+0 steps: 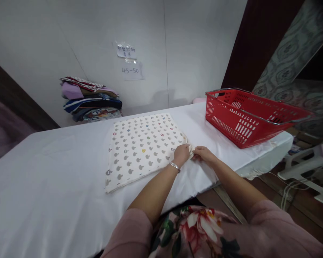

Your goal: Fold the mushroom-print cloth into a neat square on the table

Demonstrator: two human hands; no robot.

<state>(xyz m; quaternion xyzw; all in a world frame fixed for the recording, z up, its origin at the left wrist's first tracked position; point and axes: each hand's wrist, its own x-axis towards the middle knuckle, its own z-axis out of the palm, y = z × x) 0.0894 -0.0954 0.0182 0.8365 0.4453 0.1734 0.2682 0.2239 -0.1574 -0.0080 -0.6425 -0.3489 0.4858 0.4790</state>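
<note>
A folded white cloth [142,147] with a print of grey mushroom-like shapes and a few coloured ones lies flat on the white-covered table [67,168]. At its near right corner, my left hand [182,154] is closed on the cloth's edge, a silvery bracelet on the wrist. My right hand [204,155] pinches the tip of the same corner, just right of the left hand. Between the two hands the corner is bunched and slightly raised. Some fingertips are hidden in the folds.
A red plastic basket [231,122] with metal handles stands at the table's right end. Against the back wall is a stack of folded fabrics [93,100]. Paper signs [131,71] hang above. A pale plastic stool [309,172] stands on the floor at right.
</note>
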